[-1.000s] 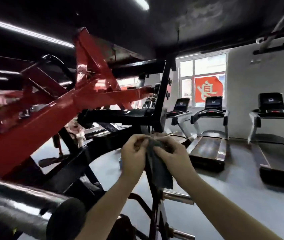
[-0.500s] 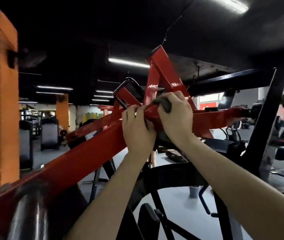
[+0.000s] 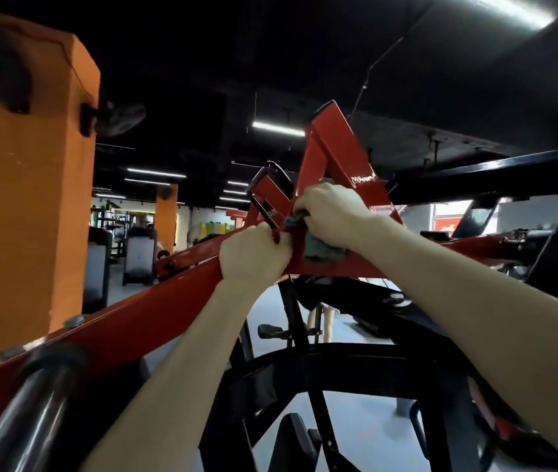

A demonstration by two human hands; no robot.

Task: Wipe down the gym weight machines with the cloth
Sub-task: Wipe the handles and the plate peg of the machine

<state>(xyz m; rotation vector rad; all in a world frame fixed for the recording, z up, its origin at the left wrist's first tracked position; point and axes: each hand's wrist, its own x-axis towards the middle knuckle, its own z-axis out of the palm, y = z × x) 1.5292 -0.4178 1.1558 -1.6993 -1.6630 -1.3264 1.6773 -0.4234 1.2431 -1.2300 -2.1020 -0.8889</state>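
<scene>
Dragged onto the joint of the red frame (image 3: 339,155), the grey cloth (image 3: 322,250) is clutched there by the right hand (image 3: 332,212), the frame gripped alongside by the left hand (image 3: 253,255); wiping is underway, and a firm stroke down the beam seems called for.

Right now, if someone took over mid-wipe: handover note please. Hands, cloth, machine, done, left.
Left hand: grips the top edge of the red frame, just beside the cloth.
Right hand: holds the grey cloth bunched against the frame's joint, where the upright struts meet the sloped arm; a corner hangs below the hand.
Done: cannot tell which surfaces are already wiped.
Left, likely: the sloped arm down to the chrome bar, the struts above, the black frame beneath.
</scene>
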